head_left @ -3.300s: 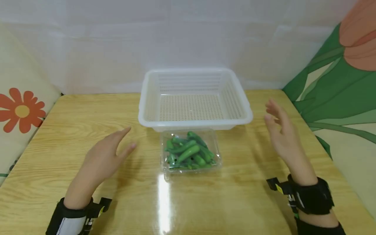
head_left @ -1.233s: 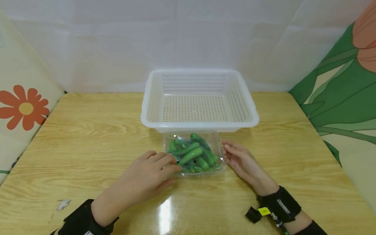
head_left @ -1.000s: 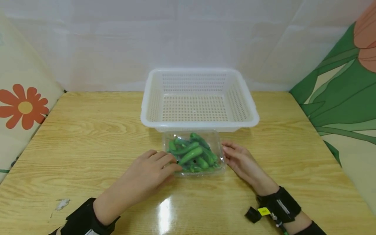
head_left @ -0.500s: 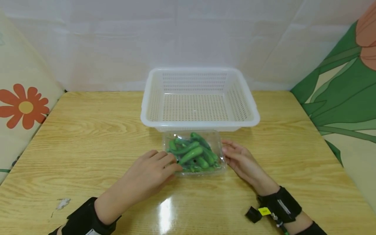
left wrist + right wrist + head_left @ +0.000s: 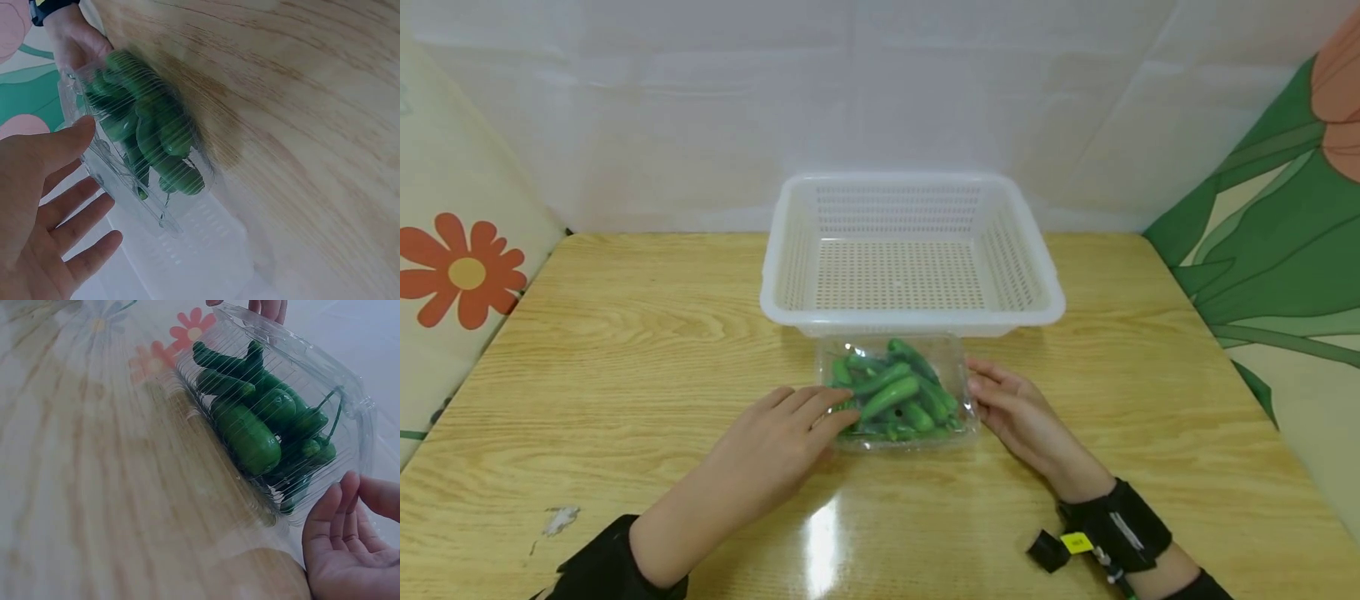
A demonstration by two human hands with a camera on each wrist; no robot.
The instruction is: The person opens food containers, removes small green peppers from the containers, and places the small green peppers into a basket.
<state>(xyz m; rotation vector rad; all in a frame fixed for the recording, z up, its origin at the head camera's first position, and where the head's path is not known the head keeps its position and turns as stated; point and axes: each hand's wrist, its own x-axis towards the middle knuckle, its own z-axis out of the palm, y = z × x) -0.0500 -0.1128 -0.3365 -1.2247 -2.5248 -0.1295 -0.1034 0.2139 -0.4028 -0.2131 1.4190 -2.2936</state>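
A clear plastic clamshell box lies on the table, its lid down over several green peppers. My left hand is at its front left corner, fingers extended over the lid. In the left wrist view, the thumb touches the rim while the other fingers spread apart. At the box's right side, my right hand holds the edge between thumb and fingertips. The right wrist view shows those fingers bent against the ribbed wall, with the thumb close beside them at the rim.
A white perforated plastic basket with nothing in it stands directly behind the box. The wooden table ends at a white cloth backdrop. Flower-patterned panels flank both sides.
Both hands have come inward from beside the box to its two sides. In the last half second, the left fingers have straightened and shifted slightly left; the right hand and box have hardly moved.
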